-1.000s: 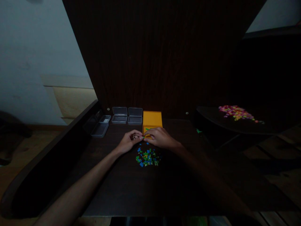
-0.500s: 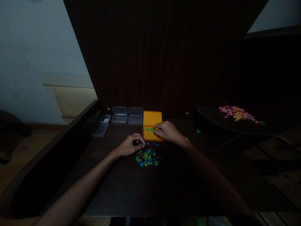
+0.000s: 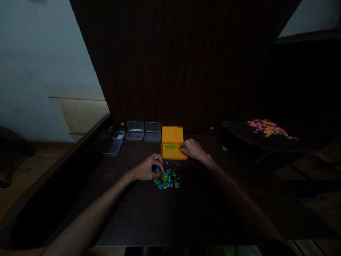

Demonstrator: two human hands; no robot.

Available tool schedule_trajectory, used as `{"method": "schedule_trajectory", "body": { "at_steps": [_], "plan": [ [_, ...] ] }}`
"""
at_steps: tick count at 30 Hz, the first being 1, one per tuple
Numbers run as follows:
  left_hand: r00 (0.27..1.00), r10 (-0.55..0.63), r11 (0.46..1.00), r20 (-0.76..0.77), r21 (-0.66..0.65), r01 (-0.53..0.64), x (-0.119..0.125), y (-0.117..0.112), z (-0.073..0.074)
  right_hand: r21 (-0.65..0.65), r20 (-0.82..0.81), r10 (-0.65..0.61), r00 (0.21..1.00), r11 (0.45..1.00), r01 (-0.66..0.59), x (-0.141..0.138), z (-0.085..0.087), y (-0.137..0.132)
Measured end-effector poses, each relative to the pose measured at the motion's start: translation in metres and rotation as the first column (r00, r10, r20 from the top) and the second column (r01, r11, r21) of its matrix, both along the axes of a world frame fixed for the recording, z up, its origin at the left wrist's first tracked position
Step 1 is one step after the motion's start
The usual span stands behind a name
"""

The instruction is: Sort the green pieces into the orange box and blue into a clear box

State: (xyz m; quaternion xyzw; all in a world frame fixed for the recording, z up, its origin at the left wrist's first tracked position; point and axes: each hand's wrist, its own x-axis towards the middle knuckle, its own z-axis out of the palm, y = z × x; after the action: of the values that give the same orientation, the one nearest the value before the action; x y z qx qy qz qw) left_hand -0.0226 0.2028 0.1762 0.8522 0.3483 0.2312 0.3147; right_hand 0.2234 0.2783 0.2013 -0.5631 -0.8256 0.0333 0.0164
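An open yellow box (image 3: 173,155) lies at the middle back of the dark table, with several small green toy bricks (image 3: 171,148) in its near half. My right hand (image 3: 192,149) is over the box's right side, thumb and finger pinched on a small green brick. In front of the box is a loose pile of tiny green, blue, yellow and pale bricks (image 3: 169,180). At the pile's left edge, my left hand (image 3: 149,168) is curled with thumb and fingertips together; whatever may be between them is too small to make out.
Two open clear plastic cases (image 3: 152,136) stand left of the yellow box, and another clear tray (image 3: 112,147) is by the left side panel. On a dark surface at right lies a heap of pink and yellow pieces (image 3: 269,128). A dark upright panel (image 3: 170,64) closes the back.
My right hand has shifted right within the box, uncovering more green bricks lying there. My left hand has come slightly nearer to me, its fingertips now at the pile's edge.
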Motion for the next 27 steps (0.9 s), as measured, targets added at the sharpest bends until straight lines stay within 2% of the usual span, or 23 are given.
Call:
{"method": "schedule_trajectory", "body": {
  "at_steps": [8,14,19,22,25,27],
  "plan": [
    [1.0,0.006,1.0,0.022,-0.002,-0.006,0.001,-0.001,0.002,0.041,0.006,-0.039,0.999,0.998,0.038,0.0,-0.003,0.0],
    [0.996,-0.006,1.0,0.093,-0.024,0.009,0.0,0.002,-0.001,0.044,-0.127,-0.012,0.992,0.999,0.018,-0.009,0.009,-0.006],
    [0.995,-0.021,0.999,0.101,-0.047,0.026,-0.001,0.003,-0.001,-0.018,-0.324,0.158,0.933,0.985,-0.173,-0.024,0.016,-0.019],
    [0.994,0.049,0.993,0.1,-0.113,-0.038,-0.003,0.005,-0.001,-0.077,-0.427,0.289,0.857,0.932,-0.353,-0.03,0.02,-0.029],
    [0.971,0.158,0.968,0.178,-0.222,-0.117,-0.005,0.007,-0.001,-0.07,-0.425,0.425,0.799,0.865,-0.497,-0.036,0.025,-0.038],
    [0.947,0.214,0.95,0.239,-0.278,-0.145,-0.007,0.008,-0.001,-0.05,-0.381,0.48,0.79,0.843,-0.536,-0.039,0.027,-0.043]
  ]
}}
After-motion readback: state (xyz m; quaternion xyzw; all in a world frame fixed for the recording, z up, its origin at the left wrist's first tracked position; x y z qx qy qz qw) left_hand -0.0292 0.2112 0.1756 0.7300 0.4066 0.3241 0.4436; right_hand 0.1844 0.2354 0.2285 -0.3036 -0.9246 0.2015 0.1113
